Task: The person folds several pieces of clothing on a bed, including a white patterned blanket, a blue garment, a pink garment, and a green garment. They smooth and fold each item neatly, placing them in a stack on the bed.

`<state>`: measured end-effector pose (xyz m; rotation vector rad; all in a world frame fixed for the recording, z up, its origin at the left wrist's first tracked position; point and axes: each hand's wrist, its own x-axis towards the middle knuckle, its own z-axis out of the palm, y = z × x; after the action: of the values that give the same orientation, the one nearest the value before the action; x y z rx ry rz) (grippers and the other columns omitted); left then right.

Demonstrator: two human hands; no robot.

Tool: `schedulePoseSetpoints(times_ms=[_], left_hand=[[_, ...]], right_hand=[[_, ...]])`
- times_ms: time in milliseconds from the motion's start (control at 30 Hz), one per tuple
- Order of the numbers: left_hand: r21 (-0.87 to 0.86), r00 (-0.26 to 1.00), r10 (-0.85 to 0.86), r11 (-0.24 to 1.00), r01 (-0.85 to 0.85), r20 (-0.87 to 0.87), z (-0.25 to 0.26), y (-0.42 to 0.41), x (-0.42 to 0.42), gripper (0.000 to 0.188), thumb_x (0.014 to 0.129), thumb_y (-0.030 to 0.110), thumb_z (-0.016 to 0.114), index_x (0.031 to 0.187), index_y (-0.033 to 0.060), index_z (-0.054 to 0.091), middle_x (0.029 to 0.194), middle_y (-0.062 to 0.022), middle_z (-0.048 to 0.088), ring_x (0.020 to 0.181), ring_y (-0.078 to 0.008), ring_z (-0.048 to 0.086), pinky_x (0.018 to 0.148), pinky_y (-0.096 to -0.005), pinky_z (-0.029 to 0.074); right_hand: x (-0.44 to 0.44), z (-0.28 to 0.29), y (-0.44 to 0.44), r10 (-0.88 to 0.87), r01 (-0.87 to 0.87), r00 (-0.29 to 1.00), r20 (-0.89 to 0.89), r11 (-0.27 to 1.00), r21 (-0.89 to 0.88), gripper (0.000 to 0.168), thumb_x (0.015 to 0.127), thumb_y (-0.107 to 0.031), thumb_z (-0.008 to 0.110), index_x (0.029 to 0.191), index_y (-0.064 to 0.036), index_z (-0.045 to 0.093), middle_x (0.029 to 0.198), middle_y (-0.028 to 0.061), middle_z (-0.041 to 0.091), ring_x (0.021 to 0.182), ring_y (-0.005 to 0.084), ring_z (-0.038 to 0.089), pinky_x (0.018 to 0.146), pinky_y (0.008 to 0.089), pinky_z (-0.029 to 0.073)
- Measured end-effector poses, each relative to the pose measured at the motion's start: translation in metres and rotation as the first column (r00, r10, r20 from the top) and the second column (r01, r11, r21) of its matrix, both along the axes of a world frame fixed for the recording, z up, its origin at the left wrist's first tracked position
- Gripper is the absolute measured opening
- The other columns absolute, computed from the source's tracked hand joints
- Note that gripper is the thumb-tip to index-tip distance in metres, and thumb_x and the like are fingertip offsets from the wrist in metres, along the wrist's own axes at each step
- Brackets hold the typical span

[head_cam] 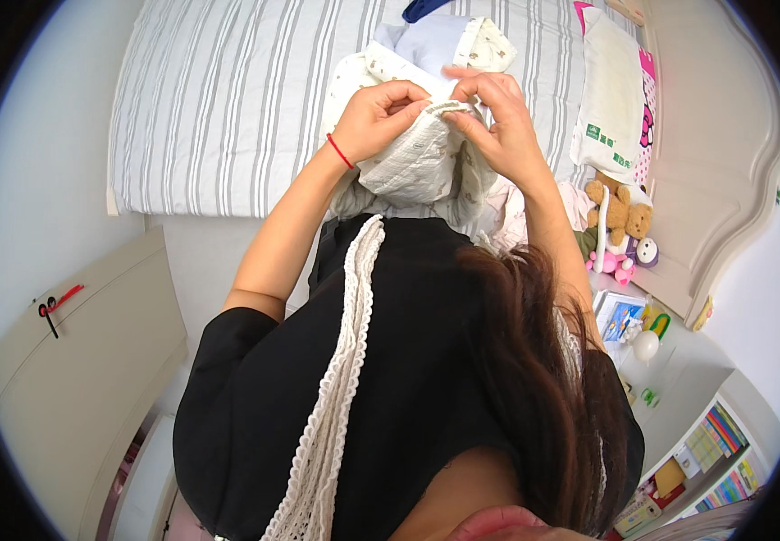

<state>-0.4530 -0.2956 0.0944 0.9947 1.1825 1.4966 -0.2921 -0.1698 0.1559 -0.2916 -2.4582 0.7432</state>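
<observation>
A cream quilted cloth, seemingly a garment [407,166] with small brown prints, hangs bunched at the near edge of the striped bed [227,135]. My left hand [377,120], with a red cord at the wrist, pinches its upper folded edge between thumb and fingers. Close by on the same edge, my right hand [498,115] grips the fabric between thumb and fingers, its index finger raised and slightly blurred. Just beyond both hands lies a pale blue cloth [430,44] with cream printed parts. The garment's underside is hidden.
A navy cloth [425,8] lies at the bed's far side. A white pillow [609,95] bearing green writing rests by the headboard [707,135]. Plush toys [623,209] and pink cloth [508,213] sit at right, above a cluttered bedside surface. A door [92,365] stands at left.
</observation>
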Motion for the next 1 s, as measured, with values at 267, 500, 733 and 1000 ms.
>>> schedulePoseSetpoints(times_ms=[267,500,733,1000], left_hand=[[0.116,0.397,0.293,0.903,-0.413,-0.87,-0.05,-0.065,-0.036,0.047,0.067,0.026,0.079,0.107,0.0133,0.059,0.111,-0.0127,0.056,0.112,-0.0319,0.046,0.099,-0.0419,0.034],[-0.441,0.496,0.385,0.227,-0.868,-0.778,-0.191,-0.133,-0.002,0.063,0.06,0.037,0.084,0.108,0.0066,0.057,0.111,-0.014,0.057,0.107,-0.0323,0.052,0.093,-0.0419,0.04],[-0.178,0.606,0.64,0.604,-0.777,-0.472,-0.148,-0.165,0.038,0.031,0.08,0.028,0.07,0.095,0.0042,0.057,0.092,-0.0129,0.061,0.082,-0.0251,0.06,0.074,-0.0352,0.05],[-0.017,0.511,0.489,0.711,-0.703,-0.707,-0.18,-0.123,0.037,0.022,0.092,0.016,0.049,0.099,-0.0025,0.057,0.094,-0.024,0.059,0.088,-0.0428,0.054,0.082,-0.0484,0.042]], right_hand=[[-0.002,-0.029,-0.03,-0.169,0.106,0.983,-0.074,0.845,-0.524,0.014,0.085,-0.003,0.065,0.096,-0.001,0.055,0.085,0.0036,0.056,0.081,0.0104,0.054,0.071,0.0237,0.044],[-0.014,0.006,-0.039,-0.149,-0.005,0.969,-0.196,0.783,-0.622,0.019,0.087,0.0,0.064,0.101,-0.001,0.051,0.092,0.0013,0.054,0.083,0.0076,0.052,0.075,0.0204,0.043],[-0.022,0.048,-0.047,-0.266,0.029,0.904,-0.334,0.818,-0.575,0.02,0.087,-0.004,0.067,0.1,-0.003,0.052,0.086,0.0019,0.058,0.073,0.0048,0.054,0.065,0.0167,0.043],[-0.017,0.092,-0.039,-0.286,-0.019,0.828,-0.483,0.847,-0.532,0.018,0.087,0.0,0.064,0.102,-0.002,0.054,0.095,0.008,0.063,0.086,0.0126,0.06,0.078,0.024,0.048]])
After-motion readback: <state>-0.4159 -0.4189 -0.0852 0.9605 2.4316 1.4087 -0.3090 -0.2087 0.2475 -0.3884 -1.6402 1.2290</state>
